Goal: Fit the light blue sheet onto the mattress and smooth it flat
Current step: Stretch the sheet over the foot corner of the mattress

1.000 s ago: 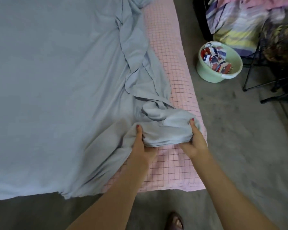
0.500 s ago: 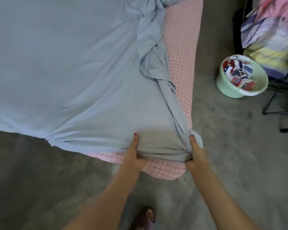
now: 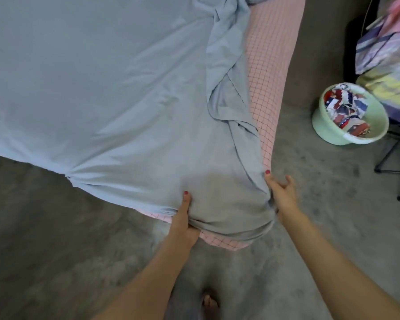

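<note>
A pink checked mattress (image 3: 267, 72) on the grey floor (image 3: 56, 239) carries the light blue sheet (image 3: 97, 84).

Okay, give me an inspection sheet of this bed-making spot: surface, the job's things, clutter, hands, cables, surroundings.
Surface: mattress in a pink checked cover, bare along its right edge and at the near corner.
Job's things: light blue sheet flat over most of the top, bunched in a twisted ridge near the right edge, pulled over the near corner.
Clutter: green basin of patterned cloth on the floor.
Hands: left hand grips the sheet's hem at the corner; right hand pinches the sheet at the corner's side, some fingers loose.
Cables: nothing seen.
Surroundings: grey floor; striped fabric pile; black metal frame legs.
</note>
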